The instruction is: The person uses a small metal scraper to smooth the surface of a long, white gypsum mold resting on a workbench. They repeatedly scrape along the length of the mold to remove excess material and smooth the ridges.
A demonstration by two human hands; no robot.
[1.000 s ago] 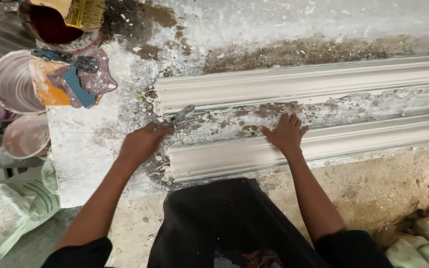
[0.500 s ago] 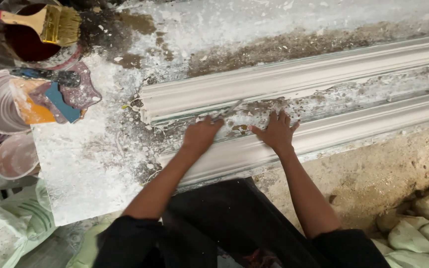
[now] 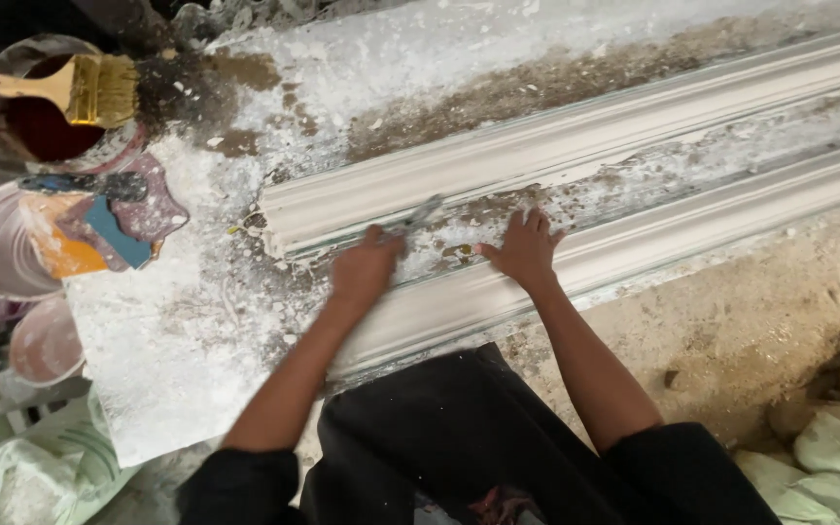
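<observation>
Left hand (image 3: 364,269), fingers clamped on what looks like a scraper (image 3: 418,216), beside right hand (image 3: 525,249) spread flat on near moulding (image 3: 692,233).

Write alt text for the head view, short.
A person's left hand holds a small metal scraper between two long white plaster mouldings, while the right hand lies flat beside it. A paintbrush rests across a bucket at the upper left.

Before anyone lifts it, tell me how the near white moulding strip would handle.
The near moulding strip looks long and slim, so it would probably sag or snap if lifted by one end. Its chalky white surface suggests brittle edges. The right hand lies flat on it; it probably slides rather than rolls.
</observation>
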